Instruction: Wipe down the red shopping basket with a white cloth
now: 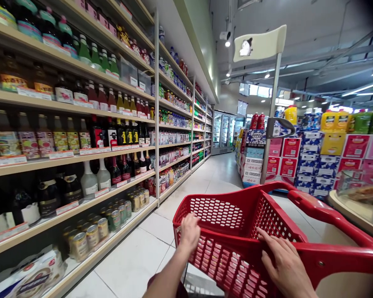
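Note:
A red plastic shopping cart (219, 238) with perforated walls stands in front of me, turned sideways, its handle (317, 203) to the right. No goods show in the part of its basket that I can see. My left hand (189, 232) is closed over the rim at the basket's left end, its fingertips partly hidden. Lower right, my right hand (282, 258) lies over the near rim with its fingers stretched out and slightly apart, gripping nothing.
Shelves of bottles (95, 178) and cans (81, 244) line the left side. Stacked drink cartons (290, 153) stand beyond the cart, beside a metal post (273, 95) with a sign. A round counter (351, 211) edges in at right. Tiled floor (152, 231) runs toward glass-door coolers (223, 128).

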Demonstrator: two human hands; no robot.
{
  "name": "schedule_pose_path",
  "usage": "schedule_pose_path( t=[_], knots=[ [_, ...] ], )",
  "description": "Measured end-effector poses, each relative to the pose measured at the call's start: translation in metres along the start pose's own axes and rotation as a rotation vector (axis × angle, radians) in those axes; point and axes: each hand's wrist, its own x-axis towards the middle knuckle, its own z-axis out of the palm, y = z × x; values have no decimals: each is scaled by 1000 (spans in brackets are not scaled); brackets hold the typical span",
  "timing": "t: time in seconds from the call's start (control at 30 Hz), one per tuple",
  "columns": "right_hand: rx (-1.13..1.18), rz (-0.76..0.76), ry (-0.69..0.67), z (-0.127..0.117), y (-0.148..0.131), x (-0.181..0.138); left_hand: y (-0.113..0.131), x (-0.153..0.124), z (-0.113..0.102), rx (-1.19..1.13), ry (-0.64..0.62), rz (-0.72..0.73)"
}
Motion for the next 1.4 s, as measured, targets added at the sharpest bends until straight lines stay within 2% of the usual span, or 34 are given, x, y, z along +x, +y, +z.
schedule_pose_path(
  t=[0.07, 0.13, 0.2, 0.27, 0.37, 0.43, 0.57, 0.7, 0.77, 0.87, 0.93, 0.97, 1.1, 1.17, 1.27, 1.4],
  knots=[
    [-9, -7, 5, 1, 5, -2, 20, -8, 8, -25, -49, 118],
    [-18, -10, 3, 2, 10, -4, 29, -13, 6, -16, -32, 126],
    [-24, -23, 4, 1, 14, -5, 28, -15, -3, 39, -30, 63],
    [-25, -45, 13, 0, 15, -5, 22, -15, -14, 106, -91, 25],
    [-19, -37, 42, -3, 10, -3, 16, -17, -26, 165, -187, 23],
    [-11, 7, 51, -5, 6, -1, 15, -22, -28, 151, -200, 73],
    [-1, 51, 17, -9, 2, -2, 9, -35, -30, 52, -138, 264],
    [-24, -70, -31, -8, 1, -3, -14, -34, -31, -2, -90, 363],
    [-61, -116, -58, -5, -3, 0, -31, -29, -29, -26, -26, 327],
    [-113, -114, -112, 1, -11, 10, -52, -20, -22, -72, 185, 111],
    [-139, -102, -144, 4, -15, 17, -53, -19, -16, -77, 303, 4],
    [-151, -98, -155, 5, -16, 19, -48, -21, -12, -71, 321, 1],
    [-180, -67, -173, 5, -17, 24, -8, -35, 7, -50, 214, 180],
    [-173, -49, -186, 4, -17, 24, 4, -37, 12, -46, 159, 226],
    [-162, -11, -208, 2, -21, 23, -11, -30, 10, -53, 116, 250],
    [-171, 37, -210, -1, -28, 25, -52, -20, 4, -87, 269, 120]
  ],
)
